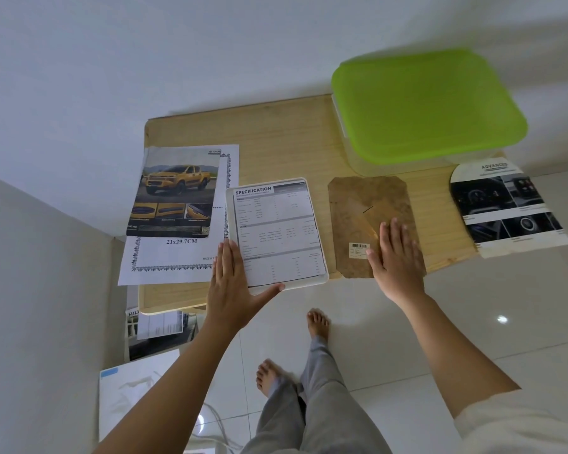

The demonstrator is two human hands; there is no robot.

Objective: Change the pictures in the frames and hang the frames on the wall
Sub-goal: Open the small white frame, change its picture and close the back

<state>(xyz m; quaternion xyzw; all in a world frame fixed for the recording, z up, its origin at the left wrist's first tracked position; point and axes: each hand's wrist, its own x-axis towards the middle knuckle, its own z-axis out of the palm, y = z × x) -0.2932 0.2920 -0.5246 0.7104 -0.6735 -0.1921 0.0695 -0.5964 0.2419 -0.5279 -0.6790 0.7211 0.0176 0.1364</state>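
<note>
A white picture frame (320,280) lies flat on the wooden table (276,139), with a printed "SPECIFICATION" sheet (276,231) lying in it. My left hand (232,286) holds the frame's near left corner, thumb under the front edge. To the right lies the brown backing board (361,204) with a barcode sticker. My right hand (395,257) rests flat on the board's near right part, fingers spread. Left of the frame a yellow pickup truck picture (174,191) lies on the white "21x29.7CM" insert sheet (174,257).
A clear box with a green lid (427,103) stands at the back right of the table. A dark car-interior picture (509,208) overhangs the right edge. More papers and a white plastic bag (135,385) lie on the floor at left. My bare feet stand on white tiles.
</note>
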